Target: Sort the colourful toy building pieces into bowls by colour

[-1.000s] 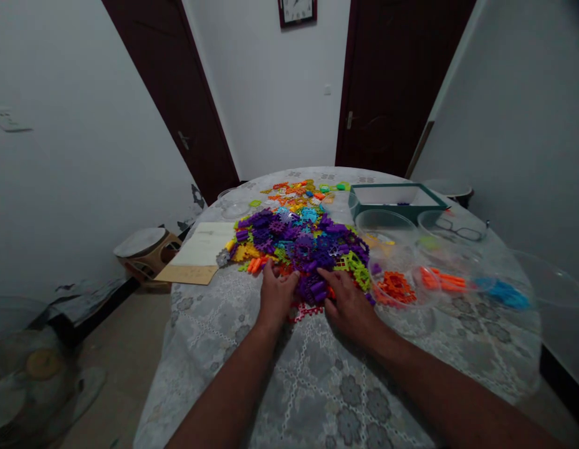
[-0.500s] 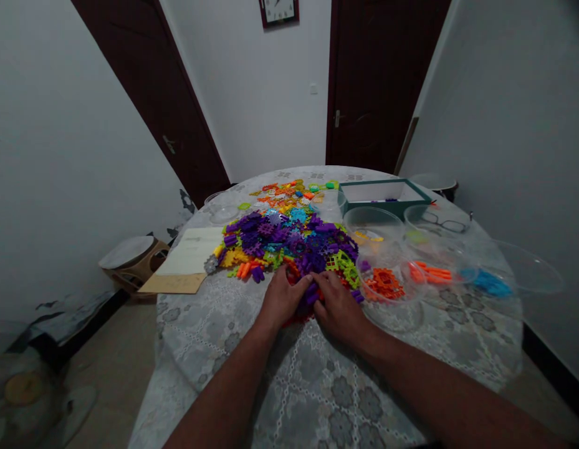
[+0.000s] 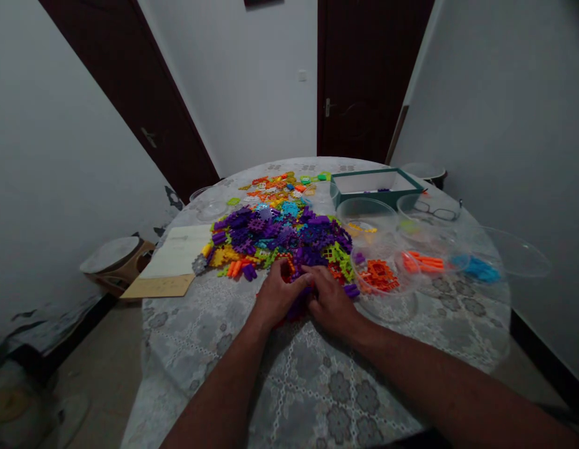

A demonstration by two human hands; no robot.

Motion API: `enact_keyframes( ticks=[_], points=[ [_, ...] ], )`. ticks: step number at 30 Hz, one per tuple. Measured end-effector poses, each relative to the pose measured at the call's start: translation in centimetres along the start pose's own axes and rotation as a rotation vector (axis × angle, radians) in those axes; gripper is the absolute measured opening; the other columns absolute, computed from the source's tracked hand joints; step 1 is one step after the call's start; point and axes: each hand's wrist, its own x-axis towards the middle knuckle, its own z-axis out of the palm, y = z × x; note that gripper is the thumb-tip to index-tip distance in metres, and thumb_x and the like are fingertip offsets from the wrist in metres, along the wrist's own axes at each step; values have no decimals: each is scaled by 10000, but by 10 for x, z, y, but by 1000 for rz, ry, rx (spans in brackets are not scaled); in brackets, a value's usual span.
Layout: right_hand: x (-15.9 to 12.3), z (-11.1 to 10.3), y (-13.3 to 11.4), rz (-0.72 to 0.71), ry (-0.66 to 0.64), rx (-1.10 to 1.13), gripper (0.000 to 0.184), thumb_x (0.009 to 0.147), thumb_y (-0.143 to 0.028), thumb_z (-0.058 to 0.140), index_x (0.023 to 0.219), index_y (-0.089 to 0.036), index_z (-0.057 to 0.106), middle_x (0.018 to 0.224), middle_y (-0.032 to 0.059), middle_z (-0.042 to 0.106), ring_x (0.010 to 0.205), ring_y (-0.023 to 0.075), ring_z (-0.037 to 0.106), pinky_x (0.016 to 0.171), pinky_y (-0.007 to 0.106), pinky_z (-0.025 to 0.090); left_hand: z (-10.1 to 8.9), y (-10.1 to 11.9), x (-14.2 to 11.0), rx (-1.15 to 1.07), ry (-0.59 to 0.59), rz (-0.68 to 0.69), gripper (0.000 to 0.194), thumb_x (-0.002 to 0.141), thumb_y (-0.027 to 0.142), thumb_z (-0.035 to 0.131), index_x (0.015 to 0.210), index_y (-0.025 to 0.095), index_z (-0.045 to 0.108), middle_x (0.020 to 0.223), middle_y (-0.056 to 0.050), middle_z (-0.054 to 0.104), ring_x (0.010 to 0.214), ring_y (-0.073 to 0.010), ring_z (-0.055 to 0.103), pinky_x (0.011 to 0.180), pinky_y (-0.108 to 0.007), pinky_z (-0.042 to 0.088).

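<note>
A large heap of plastic toy gears and connectors [image 3: 284, 234], mostly purple, lies on the table in front of me. At its near edge my left hand [image 3: 276, 292] is curled, thumb toward the right, around a red toothed plastic piece [image 3: 285, 257]. Close against it, my right hand [image 3: 330, 300] has its fingers bent and pressed together near the left thumb. A bit of red shows by its fingertips, but what they grip is mostly hidden. Purple and red pieces lie beneath both hands. Orange and purple connectors [image 3: 240, 269] sit left of my left hand.
Clear plastic bowls stand at the right, one with orange-red pieces [image 3: 380, 276], others near orange sticks [image 3: 424, 262] and blue pieces [image 3: 478, 268]. Behind them are a green-rimmed box [image 3: 378, 198] and eyeglasses [image 3: 441, 213]. Paper [image 3: 177, 252] lies left; more pieces [image 3: 280, 186] lie farther back.
My hands have come closer together at the heap's near edge, and their fingers have curled in. A purple connector now lies beside the orange ones at left. The view has shifted to the right.
</note>
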Motion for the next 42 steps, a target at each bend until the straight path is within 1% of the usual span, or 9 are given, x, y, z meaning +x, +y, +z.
enact_keyframes(
  ticks=[3, 11, 18, 25, 29, 32, 34, 38, 42],
  points=[
    [2, 4, 0, -8, -9, 7, 787, 773, -5, 516, 1530, -217, 485, 1402, 128, 561, 1324, 258, 572, 1168, 489, 489, -4, -2, -1, 117, -22, 16, 547, 710, 436, 938, 1170, 221, 733, 1137, -112, 742, 1070, -311, 681, 1035, -431, 483],
    [4, 7, -7, -101, -56, -69, 786, 806, -19, 501, 1565, -212, 429, 1480, 162, 490, 1386, 286, 526, 1169, 513, 498, -7, -4, -7, -104, -16, 36, 561, 793, 325, 852, 1319, 232, 682, 1309, -124, 730, 1237, -321, 667, 1149, -458, 448],
    [5, 11, -15, -111, -88, -129, 781, 792, -18, 489, 1544, -223, 450, 1457, 156, 499, 1371, 293, 537, 1137, 512, 525, -3, -7, -11, -186, 55, 27, 483, 820, 295, 806, 1293, 250, 723, 1264, -86, 750, 1199, -305, 676, 1099, -408, 477],
    [17, 9, -27, -125, -129, -135, 721, 802, -5, 497, 1491, -219, 510, 1436, 153, 511, 1336, 282, 558, 1136, 486, 527, 5, -7, -8, -663, 38, -99, 647, 747, 296, 834, 1361, 231, 640, 1058, -37, 763, 942, -212, 721, 889, -321, 552],
    [34, 8, -38, -168, -142, -103, 691, 818, -11, 495, 1467, -242, 552, 1392, 136, 567, 1313, 270, 583, 1124, 490, 534, -1, -5, 0, -905, 73, -144, 577, 675, 236, 861, 1216, 219, 660, 906, 22, 730, 816, -151, 700, 813, -267, 553],
    [49, 11, -45, -194, -118, 8, 618, 836, -47, 519, 1422, -217, 618, 1357, 132, 640, 1300, 265, 608, 1161, 497, 498, -12, -5, 9, -1055, 91, -168, 400, 644, 181, 848, 997, 194, 661, 834, 23, 717, 753, -138, 689, 766, -254, 559],
    [57, 14, -48, -113, -101, 155, 537, 863, -106, 573, 1379, -226, 664, 1332, 106, 693, 1255, 259, 645, 1146, 484, 503, -20, -5, 13, -1112, 85, -196, 319, 638, 146, 818, 909, 184, 654, 806, 8, 722, 726, -145, 690, 736, -260, 563],
    [64, 21, -46, 233, -44, 663, 447, 878, -265, 697, 1325, -239, 691, 1167, 55, 767, 881, 192, 708, 821, 355, 600, -28, -8, 14, -1124, -14, -218, 302, 659, 144, 782, 946, 174, 690, 831, -28, 758, 679, -186, 697, 673, -319, 574],
    [64, 25, -38, 343, -26, 933, 442, 827, -271, 763, 1263, -220, 712, 1040, 33, 766, 753, 150, 648, 708, 292, 543, -25, -11, 13, -1089, -59, -203, 360, 680, 168, 796, 1026, 169, 697, 843, -41, 771, 632, -198, 691, 671, -363, 592]
  ],
)
